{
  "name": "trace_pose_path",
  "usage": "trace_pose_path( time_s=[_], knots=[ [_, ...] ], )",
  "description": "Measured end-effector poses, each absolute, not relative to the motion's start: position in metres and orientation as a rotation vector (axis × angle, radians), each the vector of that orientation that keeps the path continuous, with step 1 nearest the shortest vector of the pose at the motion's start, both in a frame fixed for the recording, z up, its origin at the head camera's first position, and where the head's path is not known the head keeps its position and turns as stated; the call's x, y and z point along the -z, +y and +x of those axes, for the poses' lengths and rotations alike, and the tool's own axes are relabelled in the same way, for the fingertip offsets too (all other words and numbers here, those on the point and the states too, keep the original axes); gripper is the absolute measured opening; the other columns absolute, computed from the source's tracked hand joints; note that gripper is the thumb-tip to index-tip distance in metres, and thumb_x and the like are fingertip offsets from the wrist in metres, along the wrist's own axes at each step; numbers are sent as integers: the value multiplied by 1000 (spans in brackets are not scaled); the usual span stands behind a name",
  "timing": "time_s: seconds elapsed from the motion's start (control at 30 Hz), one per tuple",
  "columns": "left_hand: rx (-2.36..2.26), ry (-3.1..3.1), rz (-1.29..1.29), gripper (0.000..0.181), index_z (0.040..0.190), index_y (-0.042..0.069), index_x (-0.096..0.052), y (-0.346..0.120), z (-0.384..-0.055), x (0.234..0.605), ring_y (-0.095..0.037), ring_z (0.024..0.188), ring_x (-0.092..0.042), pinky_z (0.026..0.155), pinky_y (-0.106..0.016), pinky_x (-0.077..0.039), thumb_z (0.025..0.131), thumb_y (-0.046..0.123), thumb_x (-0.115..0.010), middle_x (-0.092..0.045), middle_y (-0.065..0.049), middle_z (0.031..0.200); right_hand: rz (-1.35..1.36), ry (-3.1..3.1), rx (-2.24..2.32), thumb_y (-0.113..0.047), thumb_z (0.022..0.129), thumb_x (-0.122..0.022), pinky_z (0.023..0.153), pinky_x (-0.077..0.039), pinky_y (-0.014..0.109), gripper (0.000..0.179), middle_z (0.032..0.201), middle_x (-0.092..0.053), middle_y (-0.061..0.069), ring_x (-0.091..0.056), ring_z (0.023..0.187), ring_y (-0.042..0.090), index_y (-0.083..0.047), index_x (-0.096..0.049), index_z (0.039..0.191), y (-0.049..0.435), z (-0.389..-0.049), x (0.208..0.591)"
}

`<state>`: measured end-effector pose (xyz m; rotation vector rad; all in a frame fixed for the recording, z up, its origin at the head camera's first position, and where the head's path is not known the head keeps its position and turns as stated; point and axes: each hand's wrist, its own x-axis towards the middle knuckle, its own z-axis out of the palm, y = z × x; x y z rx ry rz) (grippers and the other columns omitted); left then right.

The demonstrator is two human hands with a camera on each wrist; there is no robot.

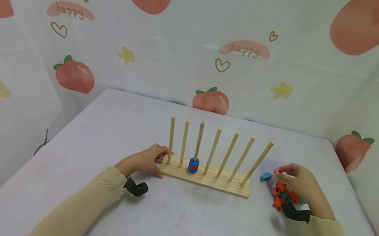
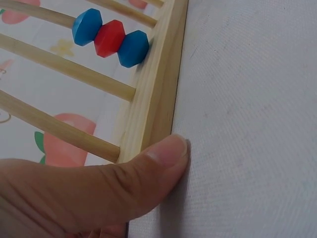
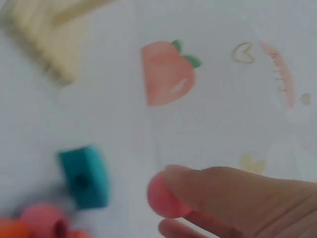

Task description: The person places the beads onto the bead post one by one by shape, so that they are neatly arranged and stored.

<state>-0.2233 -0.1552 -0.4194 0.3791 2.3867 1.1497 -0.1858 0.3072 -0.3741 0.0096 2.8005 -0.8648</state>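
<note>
My left hand (image 1: 146, 159) grips the left end of a wooden peg board (image 1: 217, 184), its thumb against the front edge and its other fingers behind. Several upright pegs rise from the board. On the third peg from the left sits a stack of beads, a red bead (image 2: 109, 38) between two blue ones. Over a pile of loose beads at the right, my right hand (image 1: 303, 184) pinches a round pink bead (image 3: 166, 198) between thumb and fingers. A teal half-round bead (image 1: 266, 176) with a hole lies just left of that hand.
The pile under my right wrist includes an orange star-shaped bead (image 1: 277, 203), another pink bead (image 1: 275, 191) and more orange and teal pieces. A white cloth (image 1: 171, 227) covers the table. Behind it hangs a fruit-printed backdrop (image 1: 177, 57).
</note>
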Motion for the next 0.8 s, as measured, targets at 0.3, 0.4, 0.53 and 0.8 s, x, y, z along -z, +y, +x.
trace_pose_path(
  time_s=[0.3,0.4,0.53,0.8],
  knots=[
    [-1174,2363,373,80,137,3,-46,-155,-224,420,-31,123,-44,104,-39,-44,67,-8,-83,-36,-17,127,29,3005,1377,-48,93,-57,92,-52,35,56,124,-59,8,-60,110,18,-7,-51,131,275,-170,324],
    [-1172,2367,374,80,136,2,-46,-156,-224,420,-32,124,-44,104,-39,-44,67,-7,-83,-36,-17,128,-127,3031,1645,-32,94,-62,85,-49,12,42,116,-60,-6,-59,102,1,-8,-54,129,259,-164,312],
    [-1172,2367,373,80,136,2,-45,-157,-223,420,-32,124,-44,104,-39,-43,67,-7,-84,-36,-17,129,-520,2856,2109,-2,90,-65,83,-49,9,32,108,-64,-8,-61,98,4,-2,-60,122,236,-157,299],
    [-1166,2371,374,80,137,2,-46,-156,-223,419,-31,121,-44,104,-40,-43,67,-7,-84,-36,-17,127,-1076,2367,2549,18,84,-60,87,-52,18,34,110,-65,7,-64,96,15,11,-60,117,198,-150,282]
  ],
)
